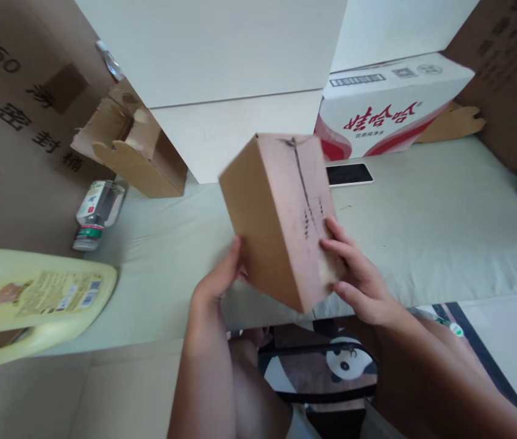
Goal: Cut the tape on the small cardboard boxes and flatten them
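A closed brown cardboard box (263,213) is held up tilted over the light green cloth (162,262), with a dark seam and small dark marks along its lighter face. My left hand (224,268) grips its lower left side; most of those fingers are hidden behind the box. On the lower right, my right hand (359,274) presses thumb and fingers against the lighter face and edge. Just behind the box lies a phone (350,175) with a dark screen, partly covered by it.
Left stand an open cardboard carton (144,164), a clear bottle (96,210) lying down and a large yellow jug (52,299). A white-and-red carton (377,110) is at the back right, beside white panels (222,55). A panda-print item (317,366) is below my hands.
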Action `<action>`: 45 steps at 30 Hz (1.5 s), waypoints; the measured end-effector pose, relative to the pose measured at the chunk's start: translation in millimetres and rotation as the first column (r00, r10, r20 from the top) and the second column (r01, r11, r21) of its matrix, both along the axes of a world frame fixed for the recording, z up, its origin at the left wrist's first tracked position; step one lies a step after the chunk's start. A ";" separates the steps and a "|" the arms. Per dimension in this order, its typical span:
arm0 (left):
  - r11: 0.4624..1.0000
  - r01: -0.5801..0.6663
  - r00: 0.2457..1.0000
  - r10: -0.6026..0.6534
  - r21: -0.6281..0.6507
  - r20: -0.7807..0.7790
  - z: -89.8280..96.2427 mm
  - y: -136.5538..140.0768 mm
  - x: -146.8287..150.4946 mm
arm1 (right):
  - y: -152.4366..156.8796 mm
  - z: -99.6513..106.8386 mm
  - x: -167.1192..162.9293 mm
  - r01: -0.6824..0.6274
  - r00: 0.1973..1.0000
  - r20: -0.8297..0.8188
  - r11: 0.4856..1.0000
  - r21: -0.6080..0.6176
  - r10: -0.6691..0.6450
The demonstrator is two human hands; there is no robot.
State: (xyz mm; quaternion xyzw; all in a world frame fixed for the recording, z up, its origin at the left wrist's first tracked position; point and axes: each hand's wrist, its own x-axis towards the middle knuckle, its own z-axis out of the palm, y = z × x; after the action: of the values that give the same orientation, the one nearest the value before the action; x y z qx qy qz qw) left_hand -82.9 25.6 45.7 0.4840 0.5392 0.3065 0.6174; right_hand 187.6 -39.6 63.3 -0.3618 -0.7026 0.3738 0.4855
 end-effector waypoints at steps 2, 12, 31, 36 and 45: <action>0.940 0.260 0.956 -0.284 -0.221 -0.080 2.5 -4.5 -0.6 | 2.6 -3.6 3.8 0.107 0.992 -0.065 0.994 -0.017 -0.107; 0.746 -0.432 0.883 0.464 0.506 0.071 -7.4 22.9 -14.4 | 7.2 4.3 -2.9 0.001 0.999 0.052 1.000 -0.012 -0.001; 0.761 -0.391 0.920 0.340 0.517 0.195 4.3 14.7 -5.1 | 25.9 -10.5 19.3 0.417 0.896 0.359 0.772 -0.480 -0.260; 0.776 -0.394 0.918 0.353 0.493 0.179 7.8 12.7 -2.8 | 1.9 21.8 12.4 0.090 0.923 -0.323 0.934 -0.346 -0.208; 0.774 -0.401 0.915 0.358 0.489 0.185 8.3 12.5 -0.8 | -25.9 56.6 -2.9 -0.162 0.985 0.041 0.979 -0.123 0.168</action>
State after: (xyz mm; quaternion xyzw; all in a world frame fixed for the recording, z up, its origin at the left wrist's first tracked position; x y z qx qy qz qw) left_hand -83.6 38.1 53.9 0.5001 0.4975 0.5774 0.4110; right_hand 184.7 -65.6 119.9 -0.3401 -0.7189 0.4445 0.4124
